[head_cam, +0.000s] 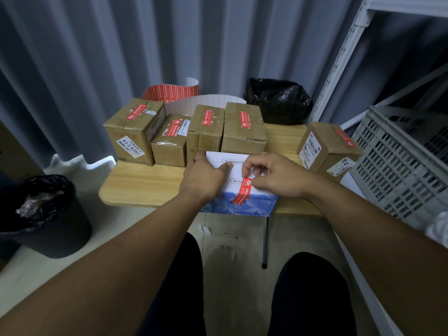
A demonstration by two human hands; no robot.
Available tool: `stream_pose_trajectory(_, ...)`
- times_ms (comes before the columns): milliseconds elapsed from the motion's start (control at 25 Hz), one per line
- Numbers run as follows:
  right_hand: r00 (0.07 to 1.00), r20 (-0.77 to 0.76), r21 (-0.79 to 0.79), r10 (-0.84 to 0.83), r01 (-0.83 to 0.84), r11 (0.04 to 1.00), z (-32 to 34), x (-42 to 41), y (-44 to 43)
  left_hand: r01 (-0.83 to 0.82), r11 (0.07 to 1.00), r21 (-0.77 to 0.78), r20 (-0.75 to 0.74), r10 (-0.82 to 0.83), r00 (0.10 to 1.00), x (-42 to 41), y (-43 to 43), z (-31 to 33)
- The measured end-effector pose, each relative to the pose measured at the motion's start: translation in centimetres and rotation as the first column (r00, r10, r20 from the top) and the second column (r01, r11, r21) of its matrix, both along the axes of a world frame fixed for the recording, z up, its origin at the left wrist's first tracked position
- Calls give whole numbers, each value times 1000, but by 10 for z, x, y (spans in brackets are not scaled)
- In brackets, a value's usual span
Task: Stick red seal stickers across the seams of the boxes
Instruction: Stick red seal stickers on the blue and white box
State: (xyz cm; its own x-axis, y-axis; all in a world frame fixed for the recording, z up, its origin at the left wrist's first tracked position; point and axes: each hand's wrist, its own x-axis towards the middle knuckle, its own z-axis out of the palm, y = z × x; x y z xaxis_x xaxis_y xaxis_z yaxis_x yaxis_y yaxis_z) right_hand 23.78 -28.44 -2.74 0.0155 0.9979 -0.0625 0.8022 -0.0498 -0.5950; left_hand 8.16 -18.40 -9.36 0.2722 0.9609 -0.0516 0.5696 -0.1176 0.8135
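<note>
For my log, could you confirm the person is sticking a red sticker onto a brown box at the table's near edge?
Not quite: the head view shows the box is white and blue, not brown. Otherwise yes: the right hand is sticking a red sticker onto it at the table's near edge.

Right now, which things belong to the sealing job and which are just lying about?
Job: white-and-blue box, red seal sticker, sticker sheet, five sealed brown boxes, left hand, right hand.
Lying about: black bin, black bag, grey crate.
</note>
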Motion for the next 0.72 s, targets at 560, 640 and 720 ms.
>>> stream_pose_trajectory(560,1000,-3,48,23,-23,999,-5,5,-1,-4,1000,3,5,4,1000,0,-2,3)
stream_pose_trajectory(640,1000,9,53,24,-25,998,-5,6,-2,-2,1000,-2,9,2,1000,0,-3,3)
stream_pose_trajectory(720,1000,18,55,12,-13,998,-5,6,-2,-7,1000,2,8,7,1000,-1,-3,4)
